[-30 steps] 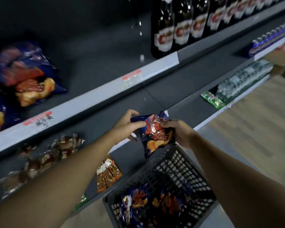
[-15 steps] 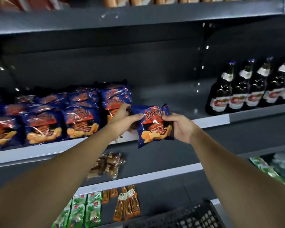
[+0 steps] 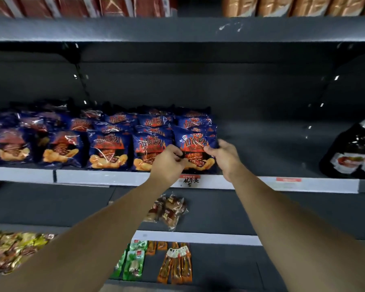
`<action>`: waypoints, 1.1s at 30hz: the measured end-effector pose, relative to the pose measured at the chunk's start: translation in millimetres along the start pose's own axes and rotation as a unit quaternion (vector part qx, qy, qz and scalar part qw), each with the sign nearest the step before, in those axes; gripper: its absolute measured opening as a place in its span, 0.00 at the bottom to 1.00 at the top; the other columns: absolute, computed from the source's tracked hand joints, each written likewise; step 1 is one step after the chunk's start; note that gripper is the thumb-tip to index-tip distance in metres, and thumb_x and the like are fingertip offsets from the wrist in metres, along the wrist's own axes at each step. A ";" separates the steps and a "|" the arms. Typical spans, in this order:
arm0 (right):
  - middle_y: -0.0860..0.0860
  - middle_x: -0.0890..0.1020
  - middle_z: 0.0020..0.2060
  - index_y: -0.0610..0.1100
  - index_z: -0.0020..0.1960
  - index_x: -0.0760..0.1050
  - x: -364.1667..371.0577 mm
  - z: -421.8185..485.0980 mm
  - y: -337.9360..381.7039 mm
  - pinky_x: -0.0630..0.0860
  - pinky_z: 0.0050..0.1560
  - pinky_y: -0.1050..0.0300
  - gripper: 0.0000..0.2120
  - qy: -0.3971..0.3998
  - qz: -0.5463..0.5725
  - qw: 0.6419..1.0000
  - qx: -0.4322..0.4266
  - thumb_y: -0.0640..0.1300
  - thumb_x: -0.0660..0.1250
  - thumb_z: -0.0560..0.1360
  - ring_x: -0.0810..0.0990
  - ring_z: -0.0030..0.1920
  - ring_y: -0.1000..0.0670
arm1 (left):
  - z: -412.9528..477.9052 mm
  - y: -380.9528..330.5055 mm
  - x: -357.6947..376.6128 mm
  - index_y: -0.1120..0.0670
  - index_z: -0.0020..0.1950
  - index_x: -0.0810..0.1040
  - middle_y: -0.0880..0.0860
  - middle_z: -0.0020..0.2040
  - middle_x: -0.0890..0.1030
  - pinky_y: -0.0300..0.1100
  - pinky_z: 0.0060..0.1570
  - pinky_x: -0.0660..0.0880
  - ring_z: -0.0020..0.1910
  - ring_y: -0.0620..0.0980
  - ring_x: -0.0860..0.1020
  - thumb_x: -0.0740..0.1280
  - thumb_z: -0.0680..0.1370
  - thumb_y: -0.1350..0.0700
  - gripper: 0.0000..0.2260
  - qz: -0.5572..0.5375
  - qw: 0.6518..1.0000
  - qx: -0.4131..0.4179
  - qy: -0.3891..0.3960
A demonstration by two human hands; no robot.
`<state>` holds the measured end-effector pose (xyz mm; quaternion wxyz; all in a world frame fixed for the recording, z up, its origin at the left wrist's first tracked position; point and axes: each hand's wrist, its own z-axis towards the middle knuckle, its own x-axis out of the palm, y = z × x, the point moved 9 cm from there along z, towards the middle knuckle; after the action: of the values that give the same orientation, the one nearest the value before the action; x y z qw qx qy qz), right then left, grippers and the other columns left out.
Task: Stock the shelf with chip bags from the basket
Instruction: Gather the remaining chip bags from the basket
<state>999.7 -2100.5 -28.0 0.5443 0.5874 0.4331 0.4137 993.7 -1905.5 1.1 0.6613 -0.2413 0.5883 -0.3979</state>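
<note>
A blue chip bag [image 3: 195, 144] stands at the right end of the front row on the grey shelf [image 3: 105, 178]. My left hand [image 3: 169, 163] pinches its lower left edge. My right hand [image 3: 223, 155] grips its right side, thumb on the front. Several matching blue chip bags [image 3: 108, 148] fill the shelf to the left in rows, more of them behind. The basket is out of view.
Dark bottles [image 3: 354, 152] stand at the shelf's right end, with bare shelf floor between them and the chips. A price tag [image 3: 190, 181] hangs under my hands. Snack packets [image 3: 169, 211] lie on the shelf below; green and orange packets [image 3: 156, 262] lie lower.
Both hands carried the chip bag up from the basket to the shelf and set it at the right end of the front row. The view rose, and the basket dropped out of sight.
</note>
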 end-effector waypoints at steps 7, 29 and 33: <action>0.52 0.86 0.48 0.52 0.49 0.81 7.6 0.7 -7.2 0.79 0.62 0.48 0.08 -0.031 -0.017 0.999 -0.023 0.39 0.72 0.77 0.84 0.54 0.49 | 3.5 22.2 4.8 0.52 0.51 0.73 0.51 0.40 0.80 0.52 0.43 0.80 0.39 0.54 0.81 0.70 0.77 0.54 0.08 -0.006 1.000 -0.018 0.001; 0.49 0.81 0.41 0.44 0.52 0.79 -58.8 -27.8 0.3 0.73 0.31 0.62 0.04 -0.116 0.007 0.993 0.002 0.43 0.70 0.79 0.78 0.37 0.52 | -8.3 -18.9 15.0 0.53 0.42 0.72 0.48 0.30 0.72 0.40 0.33 0.67 0.30 0.45 0.71 0.67 0.78 0.55 0.07 -0.009 0.999 0.013 0.028; 0.44 0.80 0.36 0.42 0.45 0.79 -91.6 -41.9 2.3 0.74 0.29 0.58 0.07 -0.123 0.010 0.992 0.010 0.33 0.66 0.77 0.77 0.31 0.48 | -13.0 -43.2 41.0 0.55 0.42 0.75 0.48 0.30 0.75 0.36 0.30 0.71 0.30 0.47 0.74 0.69 0.77 0.55 0.06 -0.039 0.997 0.018 0.057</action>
<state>933.7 -2176.7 -24.3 0.5831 0.6436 0.3611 0.3396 970.3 -1961.3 8.6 0.6152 -0.2294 0.6080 -0.4465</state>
